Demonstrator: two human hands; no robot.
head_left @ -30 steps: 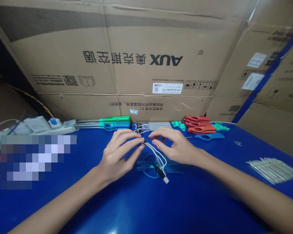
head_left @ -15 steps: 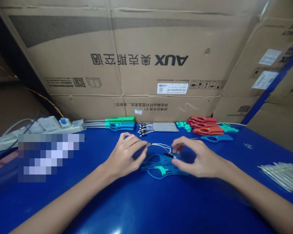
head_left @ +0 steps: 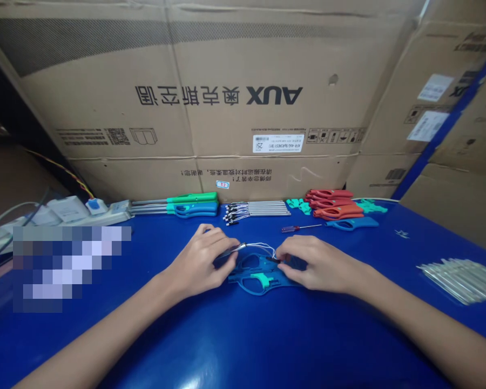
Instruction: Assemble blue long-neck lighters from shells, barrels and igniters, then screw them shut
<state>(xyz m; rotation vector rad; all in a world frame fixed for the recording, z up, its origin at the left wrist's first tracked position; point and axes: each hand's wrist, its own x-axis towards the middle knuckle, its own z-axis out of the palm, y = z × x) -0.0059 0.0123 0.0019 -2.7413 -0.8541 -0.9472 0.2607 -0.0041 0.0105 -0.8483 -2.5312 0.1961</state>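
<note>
My left hand (head_left: 206, 256) is closed around a grey metal tube (head_left: 240, 247), its end showing past the fingertips. White wires (head_left: 263, 245) arc from that end to a small black igniter piece (head_left: 272, 260), which the thumb and fingers of my right hand (head_left: 318, 262) pinch. Under both hands lie the two halves of a blue lighter shell (head_left: 249, 285) on the blue table. A mint-green trigger (head_left: 260, 279) sits in the nearer half. The right fingers cover the shell's right part.
Behind stand several wired grey tubes (head_left: 269, 208), a screwdriver (head_left: 295, 229), red lighter shells (head_left: 328, 202), green caps (head_left: 299, 205) and finished-looking lighters (head_left: 194, 209). A power strip (head_left: 119, 209) is at left. A bag of clear sticks (head_left: 461, 278) lies right. Cardboard (head_left: 210, 124) walls the back.
My right hand has moved left and closed on the black igniter piece; its fingers were apart before. The left hand keeps its hold on the tube. The view has shifted slightly.
</note>
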